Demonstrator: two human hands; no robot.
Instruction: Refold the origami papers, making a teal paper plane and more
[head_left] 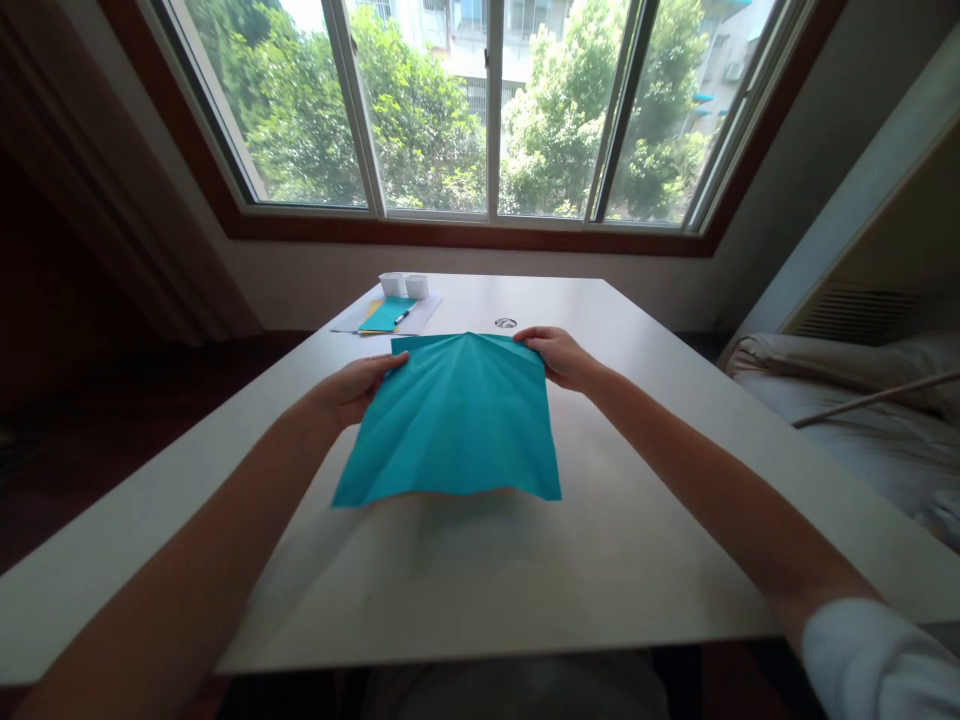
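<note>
A teal sheet of paper (457, 420) is held up over the white table, with creases fanning out from the middle of its far edge. My left hand (358, 385) pinches its far left side, thumb on top. At the far right corner my right hand (559, 355) grips the sheet between thumb and fingers. The fingers under the paper are partly hidden. The near edge hangs in a slight wave, apart from the tabletop, and a shadow lies beneath it.
On the white table (637, 560), two white cups (405, 286) stand at the far left. Beside them lie teal and yellow sheets (386, 314), white paper (431, 312) and a pen (406, 312). A dark round mark (505, 323) shows beyond the sheet. A window is behind the table.
</note>
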